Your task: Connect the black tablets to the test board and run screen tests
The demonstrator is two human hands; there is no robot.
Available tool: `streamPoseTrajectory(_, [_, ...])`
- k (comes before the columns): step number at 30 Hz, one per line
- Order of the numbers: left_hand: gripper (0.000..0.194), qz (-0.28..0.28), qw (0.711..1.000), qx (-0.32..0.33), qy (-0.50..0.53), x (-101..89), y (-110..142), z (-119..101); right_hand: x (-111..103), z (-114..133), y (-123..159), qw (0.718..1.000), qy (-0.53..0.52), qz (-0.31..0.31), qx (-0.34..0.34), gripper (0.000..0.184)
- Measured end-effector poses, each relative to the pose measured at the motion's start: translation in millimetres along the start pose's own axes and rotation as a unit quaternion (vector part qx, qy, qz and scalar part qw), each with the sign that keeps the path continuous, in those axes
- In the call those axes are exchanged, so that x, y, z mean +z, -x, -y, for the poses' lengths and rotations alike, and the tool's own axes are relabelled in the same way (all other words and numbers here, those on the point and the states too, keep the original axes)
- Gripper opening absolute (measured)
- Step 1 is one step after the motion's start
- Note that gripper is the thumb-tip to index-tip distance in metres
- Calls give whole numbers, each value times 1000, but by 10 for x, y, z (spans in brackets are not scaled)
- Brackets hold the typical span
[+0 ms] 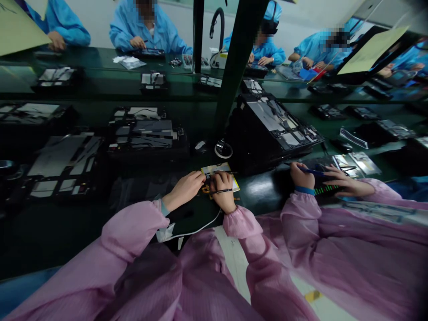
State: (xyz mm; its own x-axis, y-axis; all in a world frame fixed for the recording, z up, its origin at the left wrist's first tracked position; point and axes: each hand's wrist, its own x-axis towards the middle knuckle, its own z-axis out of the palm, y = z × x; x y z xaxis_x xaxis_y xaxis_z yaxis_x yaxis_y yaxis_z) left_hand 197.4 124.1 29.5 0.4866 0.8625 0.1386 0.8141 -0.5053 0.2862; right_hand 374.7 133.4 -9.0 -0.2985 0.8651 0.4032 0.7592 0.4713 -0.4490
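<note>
My left hand rests with curled fingers on the left edge of a small yellow-edged sheet lying on the dark green bench. My right hand is closed round thin black tweezers, which lie across it pointing left, over the same sheet. Small orange-yellow bits show between the two hands. Both my sleeves are pink. A white cord runs under my wrists.
A co-worker in pink at my right holds a blue pen over a green-striped part. A tilted black fixture with an open tablet stands behind. Trays of opened devices fill the left. A tape roll and a dark post are ahead. People in blue sit opposite.
</note>
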Motion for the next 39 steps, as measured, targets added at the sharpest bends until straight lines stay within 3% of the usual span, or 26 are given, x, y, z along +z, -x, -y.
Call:
streamPoseTrajectory(14, [19, 38, 998, 52, -4, 13, 102, 80, -28, 26, -7, 1000, -23, 9, 20, 12])
streamPoseTrajectory(39, [16, 50, 998, 45, -11, -65, 129, 50, -47, 43, -7, 1000, -25, 3, 13, 12])
